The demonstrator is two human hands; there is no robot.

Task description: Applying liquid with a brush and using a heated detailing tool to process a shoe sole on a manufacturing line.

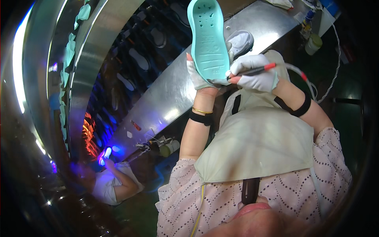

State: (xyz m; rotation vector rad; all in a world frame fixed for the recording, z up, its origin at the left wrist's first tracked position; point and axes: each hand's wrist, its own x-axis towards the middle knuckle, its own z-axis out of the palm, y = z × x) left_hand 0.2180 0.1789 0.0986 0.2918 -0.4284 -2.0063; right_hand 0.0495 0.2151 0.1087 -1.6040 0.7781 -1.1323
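My left hand [196, 76], in a white fingerless glove, grips a turquoise shoe sole [208, 43] from beneath and along its left edge. The sole stands toe away from me, with small holes in its far part and ridges near the heel. In my right hand [254, 75], also gloved, is a slim pen-like tool [254, 71] with a dark shaft, a red end and a pale cable. Its tip is beside the heel edge, on the right; my fingers partly hide it, so I cannot tell whether it touches.
A white shoe [240, 42] lies behind the sole on the metal bench [166, 93]. Beyond runs a dark line carrying several soles [139, 59]. A small red tool [136, 125] lies farther left. Another person [114, 183] works under blue light. Bottles [313, 43] stand at right.
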